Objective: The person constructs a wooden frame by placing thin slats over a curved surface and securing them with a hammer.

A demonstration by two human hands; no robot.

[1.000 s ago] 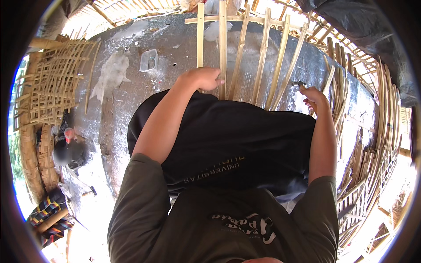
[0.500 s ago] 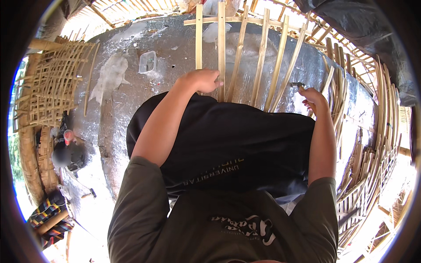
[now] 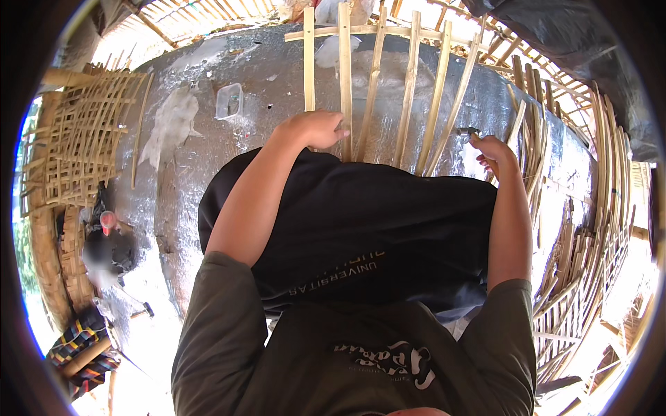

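Right hand (image 3: 495, 149) grips a hammer (image 3: 468, 130); left hand (image 3: 318, 129) curls (hold unclear) at wooden slats (image 3: 345, 69).

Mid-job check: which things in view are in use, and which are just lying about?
Seemingly in use:
hammer, held in the right hand
wooden slats, with the left hand at two of them
crosspiece near the slats' far ends

Apparently just lying about:
woven bamboo panel, left
bamboo strips, right
clear plastic tub, contents unclear
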